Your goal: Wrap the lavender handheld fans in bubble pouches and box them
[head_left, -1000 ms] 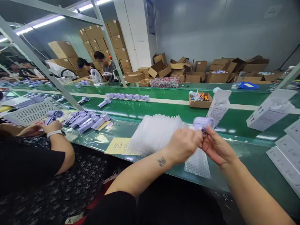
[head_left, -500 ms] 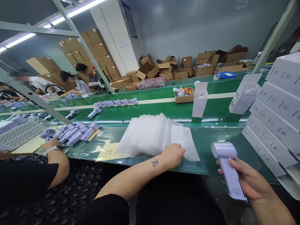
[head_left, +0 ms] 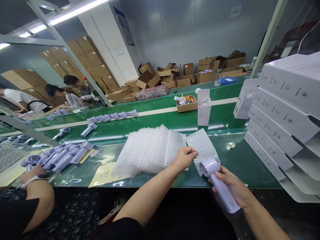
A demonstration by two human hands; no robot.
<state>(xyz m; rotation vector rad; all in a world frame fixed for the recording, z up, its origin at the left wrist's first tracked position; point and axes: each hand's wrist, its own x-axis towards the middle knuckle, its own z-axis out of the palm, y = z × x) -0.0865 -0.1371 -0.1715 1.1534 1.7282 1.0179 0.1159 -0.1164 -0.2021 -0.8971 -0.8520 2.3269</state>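
Observation:
My right hand [head_left: 231, 185] is closed around the handle of a lavender handheld fan [head_left: 222, 190]. The fan's round head lies over the lower part of a single clear bubble-wrap bag [head_left: 203, 143]. At the left side of that bag, my left hand [head_left: 186, 157] has its thumb and fingers pinched together on the plastic. Just beyond my left hand, a fanned-out stack of bubble-wrap bags [head_left: 147, 151] rests along the bench's near edge.
White boxes [head_left: 277, 123] are stacked at the right. Two open white boxes [head_left: 204, 113] stand on the green conveyor [head_left: 160, 118], near a small parts carton [head_left: 186, 106]. A co-worker's hand [head_left: 33, 173] is at a pile of lavender fans [head_left: 63, 156] on the left.
One bubble-wrap bag now lies apart, right of the stack. My right hand has brought the fan leftward onto it. The view has swung right.

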